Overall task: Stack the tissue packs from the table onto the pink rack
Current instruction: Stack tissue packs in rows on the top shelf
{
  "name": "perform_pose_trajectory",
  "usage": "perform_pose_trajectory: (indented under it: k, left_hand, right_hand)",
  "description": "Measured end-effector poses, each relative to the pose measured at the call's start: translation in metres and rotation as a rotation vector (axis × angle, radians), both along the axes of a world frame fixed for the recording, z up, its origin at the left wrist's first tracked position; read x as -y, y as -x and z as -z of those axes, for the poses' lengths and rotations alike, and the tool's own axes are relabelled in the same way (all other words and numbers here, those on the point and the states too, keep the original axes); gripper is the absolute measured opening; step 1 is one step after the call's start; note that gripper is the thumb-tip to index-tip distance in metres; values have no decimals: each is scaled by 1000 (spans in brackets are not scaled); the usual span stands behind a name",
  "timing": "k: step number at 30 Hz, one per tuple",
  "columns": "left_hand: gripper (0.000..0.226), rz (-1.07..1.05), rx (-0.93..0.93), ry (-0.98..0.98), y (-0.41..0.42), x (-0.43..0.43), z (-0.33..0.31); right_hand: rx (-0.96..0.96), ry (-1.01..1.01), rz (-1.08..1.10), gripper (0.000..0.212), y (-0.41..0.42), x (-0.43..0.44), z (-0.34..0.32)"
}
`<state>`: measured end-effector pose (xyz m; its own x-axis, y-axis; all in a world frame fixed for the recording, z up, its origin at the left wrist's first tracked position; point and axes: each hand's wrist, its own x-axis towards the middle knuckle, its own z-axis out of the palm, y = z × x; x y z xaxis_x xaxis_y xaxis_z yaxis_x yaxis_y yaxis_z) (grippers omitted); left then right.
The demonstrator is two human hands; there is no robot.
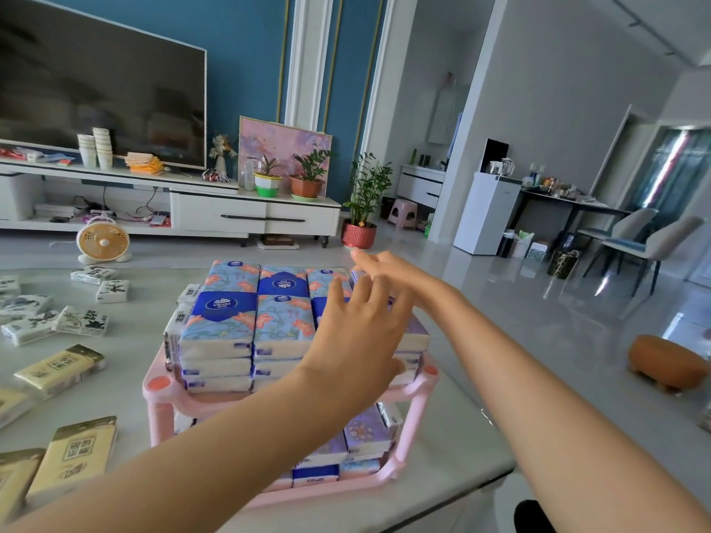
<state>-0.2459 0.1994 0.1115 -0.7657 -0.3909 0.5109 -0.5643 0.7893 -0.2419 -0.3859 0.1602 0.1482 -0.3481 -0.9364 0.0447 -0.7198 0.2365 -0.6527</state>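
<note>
The pink rack (pixel 157 390) stands on the table (pixel 454 436), near its right edge. Both shelves carry blue floral tissue packs (pixel 231 313); the top shelf holds them in tight rows, several layers high, while the lower shelf is seen only in part.

The left hand (pixel 354 340) is spread flat over the right-hand column of the top stack, fingers straight and grasping nothing. The right hand (pixel 388 269) reaches to the far right corner of that stack, fingers also extended and empty. Judged from this posture, both hands are squaring and steadying the column – flat palms keep soft packs aligned so that the pile does not lean. Whether either palm actually presses the packs cannot be determined.

Work remains: white ink-patterned packs (pixel 80 321) and yellow packs (pixel 61 369) lie loose on the table to the left.

The tabletop is pale and glossy. Beyond it lie a shiny tiled floor (pixel 538 302), a small fan (pixel 103 242), a white TV cabinet (pixel 231 213) – television (pixel 96 90) above – and dining chairs (pixel 650 240) at far right.
</note>
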Motion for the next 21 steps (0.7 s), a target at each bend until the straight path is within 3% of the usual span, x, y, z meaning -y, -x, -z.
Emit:
perform_pose_trajectory:
  k: [4,9,21]
  left_hand:
    - [78,13,-9,-8,3,0,0]
    - [98,-17,-39,-15,4,7,11]
    - [86,-12,-45,-54,-9,5,3]
  right_hand:
    - [-6,30,2,50,0,2,2]
    - [-35,57,6,48,-1,1,3]
    - [-29,86,25,51,-3,-6,1]
